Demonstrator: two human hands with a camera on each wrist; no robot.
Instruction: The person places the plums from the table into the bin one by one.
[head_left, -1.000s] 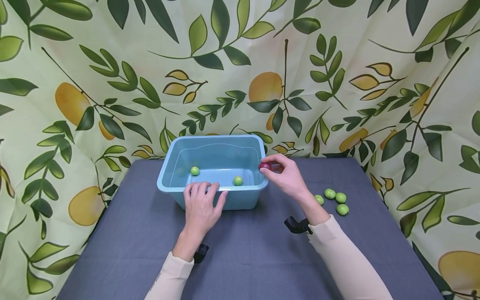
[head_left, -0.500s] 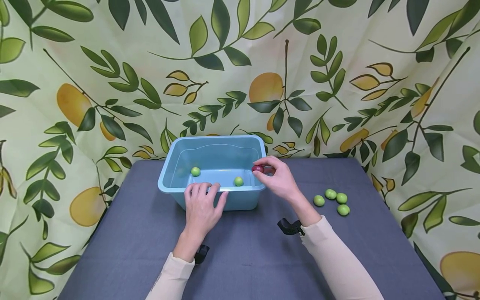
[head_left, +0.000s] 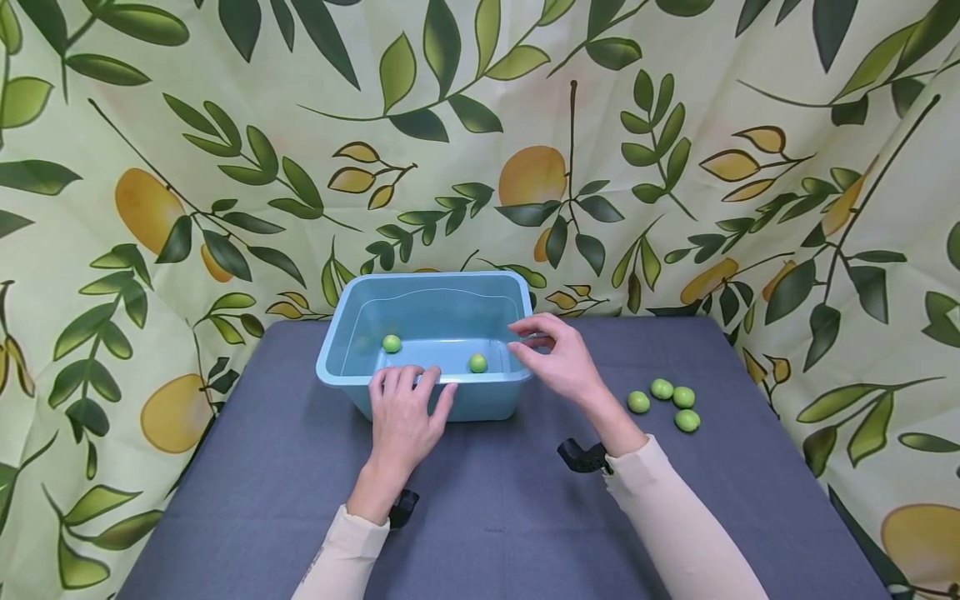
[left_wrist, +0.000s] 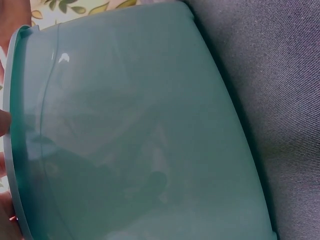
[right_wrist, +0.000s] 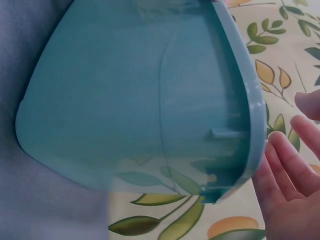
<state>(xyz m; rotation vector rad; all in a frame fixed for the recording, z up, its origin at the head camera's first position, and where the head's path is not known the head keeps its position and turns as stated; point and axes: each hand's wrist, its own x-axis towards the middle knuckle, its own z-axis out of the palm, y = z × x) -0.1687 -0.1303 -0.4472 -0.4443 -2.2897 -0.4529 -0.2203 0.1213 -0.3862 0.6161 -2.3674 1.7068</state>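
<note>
A light blue plastic tub (head_left: 483, 403) holds two small round green fruits (head_left: 392, 343) on its floor, set apart. My left hand (head_left: 405, 421) rests at the near rim, its fingertips over the edge; in the left wrist view those fingers (left_wrist: 4, 122) show just at the rim. Over the tub's right rim my right hand (head_left: 558, 354) has thumb and fingers spread, with nothing between them. The right wrist view has this hand (right_wrist: 290, 195) beside the rim. The dark red, plum-like fruit is out of sight in all views.
Several loose green fruits (head_left: 683, 397) lie in a group on the dark grey tablecloth (head_left: 487, 517), right of the tub. A cloth with a leaf and fruit print (head_left: 450, 150) hangs behind the table.
My right hand moved left over the tub's rim with the dark red fruit, then let it go; its fingers have parted. The left hand has stayed at the near rim.
</note>
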